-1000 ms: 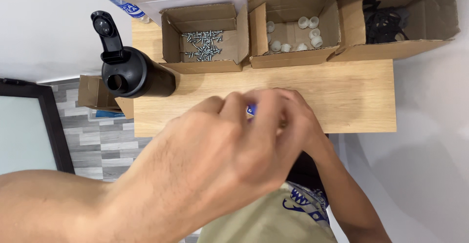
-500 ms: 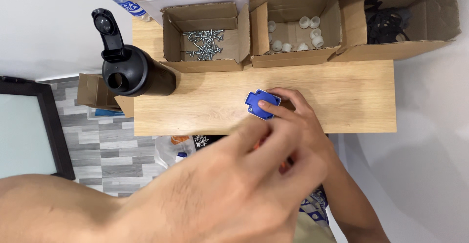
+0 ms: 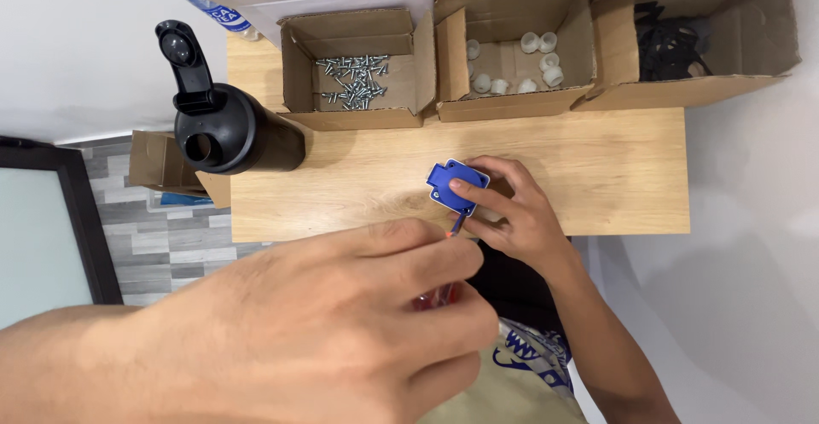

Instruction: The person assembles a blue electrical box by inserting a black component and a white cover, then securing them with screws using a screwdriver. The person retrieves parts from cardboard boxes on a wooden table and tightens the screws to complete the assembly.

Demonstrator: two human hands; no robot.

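Head view looks straight down on a pale wood-grain bench with a smooth laminate face. On it the right hand pinches a small blue plastic part, squarish with rounded corners, its thumb laid across the top face; the part sits near the bench's front edge, about midway along. Close to the lens, the left hand is curled around a slim tool with a reddish translucent handle; its dark shaft runs up to the blue part's lower edge, though blur makes it hard to say whether it is a screwdriver.

Three open cardboard boxes stand in a row along the back edge. One box holds a loose heap of short shiny metal screws, too many to count. A second box holds about eight small white cylindrical caps. A third box holds a tangle of black pieces, unclear in shape. One black matte bottle with a flip-up lid stands at the bench's left end.
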